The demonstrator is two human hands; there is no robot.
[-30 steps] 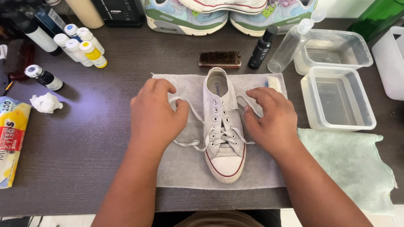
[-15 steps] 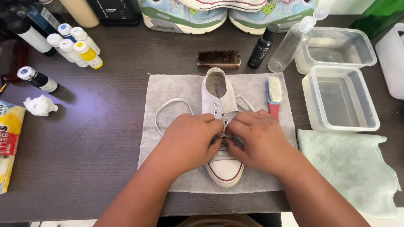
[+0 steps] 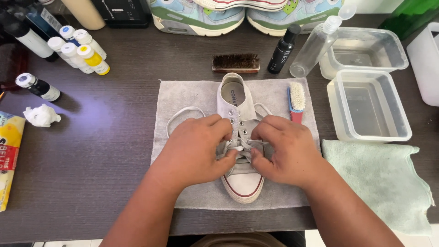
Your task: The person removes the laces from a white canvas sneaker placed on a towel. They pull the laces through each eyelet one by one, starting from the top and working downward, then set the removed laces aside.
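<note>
Dark wood-grain surface [image 3: 114, 151] carries everything. Grey cloth mat [image 3: 183, 98] at centre, a pale green towel [image 3: 388, 183] just right of it. Two clear plastic tubs [image 3: 402, 132] at right, one behind the other. A pair of pastel sneakers [image 3: 196, 20] along the far edge. White low-top canvas shoe [image 3: 240, 185] sits upright on the mat, toe toward the person. Left hand [image 3: 194, 151] and right hand [image 3: 283, 148] meet over the shoe's middle, fingers curled narrow, each pinching the white lace [image 3: 180, 114] at the eyelets; a loose lace loop lies on the mat to the left. Small stuff: brown bristle brush [image 3: 235, 62] behind the shoe, red-handled brush [image 3: 296, 98] on the mat's right edge, black bottle [image 3: 283, 50], clear bottle [image 3: 313, 50], paint bottles [image 3: 80, 55] far left, crumpled tissue [image 3: 41, 115].
</note>
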